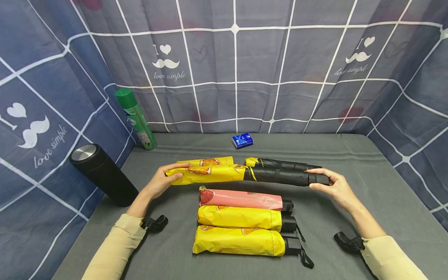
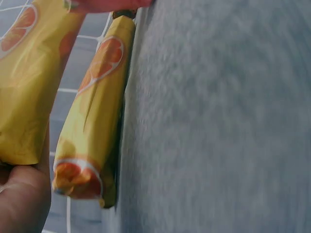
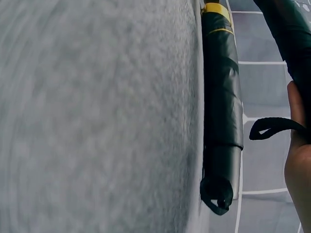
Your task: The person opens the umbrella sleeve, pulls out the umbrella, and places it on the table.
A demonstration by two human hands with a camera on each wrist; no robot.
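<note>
Now my left hand [image 1: 161, 181] curls round the yellow sleeve end of the umbrella [image 1: 245, 174], held just above the table [image 1: 350, 155], and my right hand [image 1: 334, 185] pinches its black handle end. Light, stiff along the shaft, slick fabric: I'd grip both ends.

The person is wearing long beige sleeves, one on each forearm, ending short of the bare wrists. Behind the left hand [image 1: 159, 182], a black plastic mount is sitting at the cuff, its curved hook-like end sticking out sideways. Behind the right hand [image 1: 336, 188], a matching black mount with small holes in its surface is strapped at that cuff.
</note>
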